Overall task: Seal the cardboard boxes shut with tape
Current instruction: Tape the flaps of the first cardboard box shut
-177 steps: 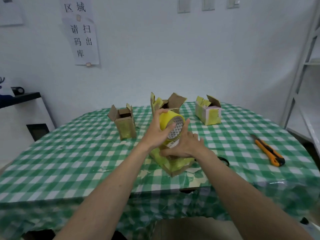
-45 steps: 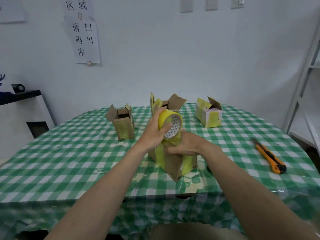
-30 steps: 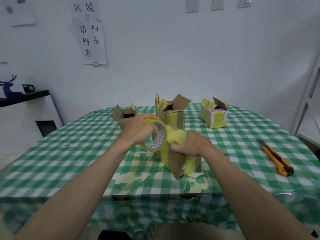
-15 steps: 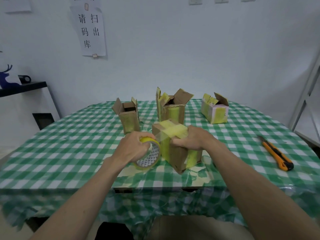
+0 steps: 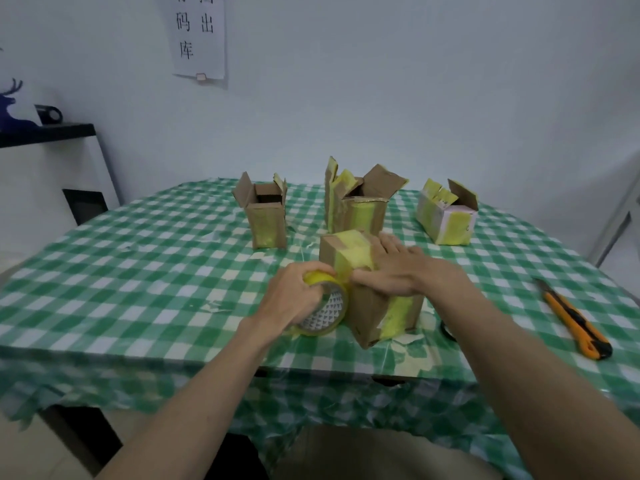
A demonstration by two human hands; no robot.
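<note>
Our left hand (image 5: pixel 294 296) grips the tape roll (image 5: pixel 325 306); just beside it, our right hand (image 5: pixel 391 268) presses flat on the half-taped box (image 5: pixel 367 289). Beyond, three boxes (image 5: pixel 265 216) remain open.

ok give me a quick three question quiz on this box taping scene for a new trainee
1. True or false: the left hand grips the yellow tape roll.
2. How many boxes behind the near box have open flaps?
   A. one
   B. two
   C. three
3. Fill in: the right hand lies flat on the near box, and the orange ____ lies untouched on the tablecloth to the right.

Key
1. True.
2. C: the left box, the middle box and the right box.
3. Utility knife.
</note>
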